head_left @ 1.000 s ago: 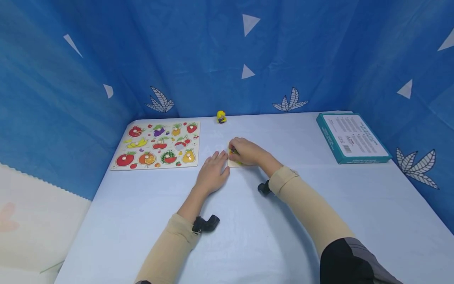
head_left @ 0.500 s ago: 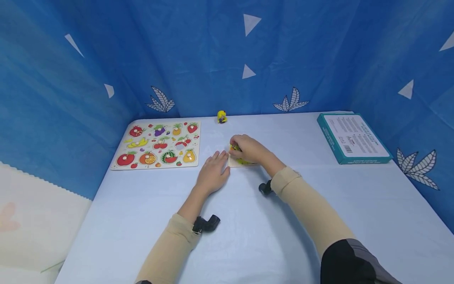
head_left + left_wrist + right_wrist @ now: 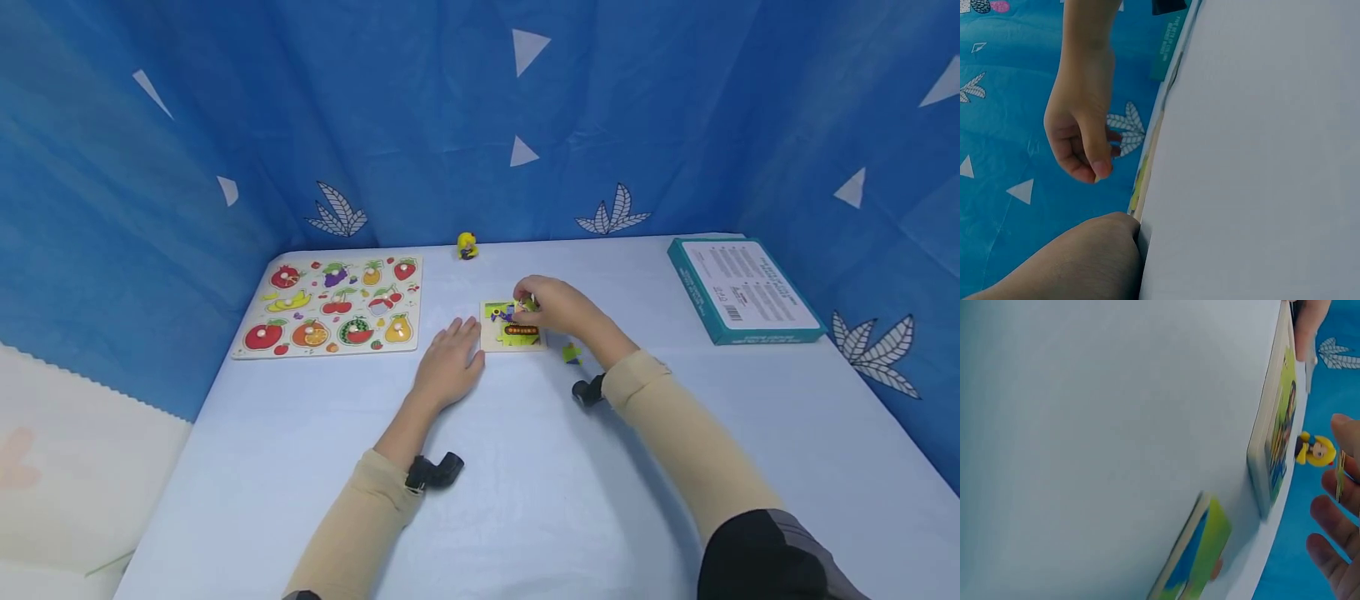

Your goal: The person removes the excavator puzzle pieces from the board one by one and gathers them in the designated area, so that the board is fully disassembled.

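A small square jigsaw puzzle (image 3: 513, 339) in a wooden tray, with a green picture of a tracked vehicle, lies mid-table. My left hand (image 3: 447, 365) rests flat beside its left edge, the fingertips by the tray. Above the puzzle's upper right, my right hand (image 3: 562, 310) pinches a thin puzzle piece (image 3: 1340, 476) between thumb and finger, seen edge-on in the right wrist view. To the right of the tray, below my right wrist, a loose green and blue puzzle piece (image 3: 572, 353) lies on the table. The left wrist view shows my right hand (image 3: 1082, 140) raised over the puzzle's edge.
At the left stands a fruit peg puzzle board (image 3: 330, 308) with its pieces in place. A small yellow-haired figurine (image 3: 467, 246) is at the table's back edge. A teal box (image 3: 750, 292) lies at the back right, before a blue curtain (image 3: 442, 108).
My right hand has lifted and moved right off the puzzle, pinching a piece. More of the puzzle picture and the loose piece have come into view. My left hand stays put.
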### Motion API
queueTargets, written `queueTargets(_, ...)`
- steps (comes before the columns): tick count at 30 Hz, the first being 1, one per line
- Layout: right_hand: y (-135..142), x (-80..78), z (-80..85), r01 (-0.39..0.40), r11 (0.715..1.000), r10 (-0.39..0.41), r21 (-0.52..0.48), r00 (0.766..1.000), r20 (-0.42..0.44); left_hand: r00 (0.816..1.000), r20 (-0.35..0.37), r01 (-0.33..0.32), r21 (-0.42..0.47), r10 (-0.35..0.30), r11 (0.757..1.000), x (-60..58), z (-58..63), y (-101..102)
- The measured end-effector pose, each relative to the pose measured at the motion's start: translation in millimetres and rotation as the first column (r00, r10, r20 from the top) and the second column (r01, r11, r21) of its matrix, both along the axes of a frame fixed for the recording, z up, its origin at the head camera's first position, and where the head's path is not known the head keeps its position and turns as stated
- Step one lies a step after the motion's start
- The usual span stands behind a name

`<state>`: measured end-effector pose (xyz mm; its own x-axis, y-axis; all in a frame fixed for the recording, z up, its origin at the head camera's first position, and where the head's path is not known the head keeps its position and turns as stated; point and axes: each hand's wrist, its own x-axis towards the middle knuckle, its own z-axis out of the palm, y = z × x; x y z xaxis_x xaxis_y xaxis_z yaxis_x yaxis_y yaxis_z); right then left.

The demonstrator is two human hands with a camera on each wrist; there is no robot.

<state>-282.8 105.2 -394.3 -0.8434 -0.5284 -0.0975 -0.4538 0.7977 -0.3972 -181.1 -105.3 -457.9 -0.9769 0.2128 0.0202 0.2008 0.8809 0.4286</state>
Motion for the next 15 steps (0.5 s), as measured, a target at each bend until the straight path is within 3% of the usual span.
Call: queueTargets(15, 44.9, 5.3, -4.5, 0.100, 0.995, -0.099, -0.008, 0.994, 0.051, 1.000, 0.002, -0.005, -0.006, 0.005, 1.000, -0.9, -2.9, 0.1)
